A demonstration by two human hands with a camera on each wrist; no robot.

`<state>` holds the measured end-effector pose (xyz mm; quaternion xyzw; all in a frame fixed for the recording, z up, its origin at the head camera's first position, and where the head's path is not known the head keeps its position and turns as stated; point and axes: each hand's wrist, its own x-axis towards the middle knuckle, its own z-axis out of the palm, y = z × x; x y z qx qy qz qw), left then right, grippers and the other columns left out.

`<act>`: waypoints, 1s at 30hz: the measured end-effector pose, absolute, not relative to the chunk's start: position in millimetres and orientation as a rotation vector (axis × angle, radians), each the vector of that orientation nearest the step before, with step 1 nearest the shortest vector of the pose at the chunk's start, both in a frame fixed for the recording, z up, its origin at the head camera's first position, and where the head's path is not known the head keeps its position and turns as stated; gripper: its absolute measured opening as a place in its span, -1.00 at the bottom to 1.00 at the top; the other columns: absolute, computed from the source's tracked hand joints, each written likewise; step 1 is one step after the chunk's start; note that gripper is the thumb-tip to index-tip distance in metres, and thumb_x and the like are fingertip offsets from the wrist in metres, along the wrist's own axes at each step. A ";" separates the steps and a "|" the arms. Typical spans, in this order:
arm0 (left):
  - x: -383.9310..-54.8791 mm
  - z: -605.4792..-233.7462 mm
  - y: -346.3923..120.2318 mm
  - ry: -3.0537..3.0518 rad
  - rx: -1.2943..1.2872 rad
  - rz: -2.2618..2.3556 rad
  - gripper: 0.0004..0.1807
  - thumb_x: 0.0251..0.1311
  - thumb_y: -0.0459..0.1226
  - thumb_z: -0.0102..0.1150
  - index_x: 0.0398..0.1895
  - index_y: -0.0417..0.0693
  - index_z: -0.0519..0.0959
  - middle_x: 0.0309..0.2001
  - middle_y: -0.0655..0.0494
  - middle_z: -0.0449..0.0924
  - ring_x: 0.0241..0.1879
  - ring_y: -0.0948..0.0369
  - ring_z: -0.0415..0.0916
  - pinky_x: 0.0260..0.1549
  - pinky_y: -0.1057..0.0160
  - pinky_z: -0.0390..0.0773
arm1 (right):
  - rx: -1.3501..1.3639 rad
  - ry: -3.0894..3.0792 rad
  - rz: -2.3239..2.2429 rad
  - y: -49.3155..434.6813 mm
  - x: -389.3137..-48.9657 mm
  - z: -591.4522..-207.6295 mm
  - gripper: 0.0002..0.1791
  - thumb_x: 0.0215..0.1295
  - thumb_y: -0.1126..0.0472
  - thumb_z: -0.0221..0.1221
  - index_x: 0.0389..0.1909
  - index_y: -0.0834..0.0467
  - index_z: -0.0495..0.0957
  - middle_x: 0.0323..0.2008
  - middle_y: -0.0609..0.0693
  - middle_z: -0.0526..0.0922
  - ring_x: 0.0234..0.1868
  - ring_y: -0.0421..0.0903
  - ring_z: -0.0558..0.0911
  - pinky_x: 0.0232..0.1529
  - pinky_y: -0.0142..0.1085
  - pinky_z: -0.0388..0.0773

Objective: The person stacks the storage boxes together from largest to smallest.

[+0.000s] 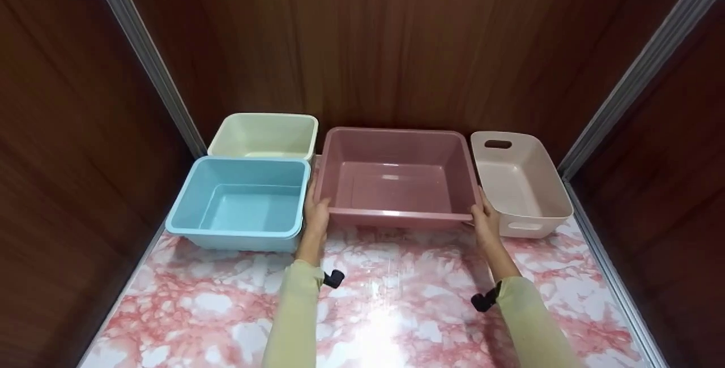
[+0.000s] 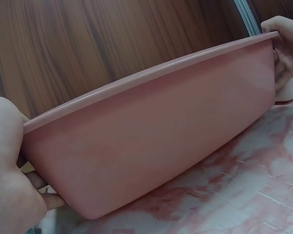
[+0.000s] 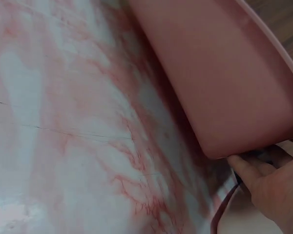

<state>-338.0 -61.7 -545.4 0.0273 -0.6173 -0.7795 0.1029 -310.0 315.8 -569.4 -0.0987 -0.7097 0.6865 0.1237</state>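
Observation:
A dusky pink rectangular basin [image 1: 391,192] is held between both hands, its inside bare. My left hand [image 1: 316,215] grips its left side near the front corner, thumb over the rim and fingers against the outer wall. On the opposite side my right hand [image 1: 486,221] grips the rim the same way; in the right wrist view its fingers [image 3: 249,168] reach under the lower corner. The basin's front wall [image 2: 156,126] fills the left wrist view. Close to the left hand stands a light blue basin [image 1: 255,209]; beside the right hand is a pale pink basket [image 1: 512,187] with handle slots.
Behind the blue basin sits a cream basin [image 1: 266,133]. The surface underneath is a red-and-white marbled tabletop [image 1: 368,300]. Brown wood-look panels [image 1: 391,45] rise at the back and both sides, joined by grey metal strips [image 1: 153,62].

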 end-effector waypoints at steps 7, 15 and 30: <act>-333.6 -546.2 -64.7 -1.884 0.108 -2.238 -0.27 0.23 -0.59 -0.13 0.50 -0.20 0.06 0.49 -0.15 -0.03 0.45 -0.02 -0.07 0.37 0.06 -0.01 | -0.261 -1.998 2.073 312.8 -298.8 -566.9 -0.28 0.29 0.38 -0.10 0.50 0.02 0.09 0.44 0.17 0.15 0.16 0.10 0.41 -0.21 -0.39 0.58; -322.7 -552.6 -62.8 -1.868 0.069 -2.201 -0.29 0.21 -0.60 -0.13 0.48 -0.28 0.08 0.48 -0.17 0.01 0.44 -0.03 -0.06 0.38 0.05 -0.02 | -0.273 -1.972 2.105 313.9 -276.7 -564.5 -0.30 0.34 0.38 -0.10 0.51 0.00 0.08 0.46 0.08 0.11 0.02 0.06 0.46 -0.20 -0.32 0.59; -303.7 -572.6 -69.5 -1.821 0.116 -2.217 -0.30 0.21 -0.60 -0.18 0.48 -0.27 0.08 0.50 -0.14 -0.03 0.48 0.01 -0.19 0.39 0.04 -0.12 | -0.325 -1.936 2.173 306.7 -259.8 -574.7 -0.29 0.34 0.41 -0.09 0.49 -0.04 0.11 0.44 0.12 0.15 -0.03 -0.12 0.47 -0.26 -0.30 0.62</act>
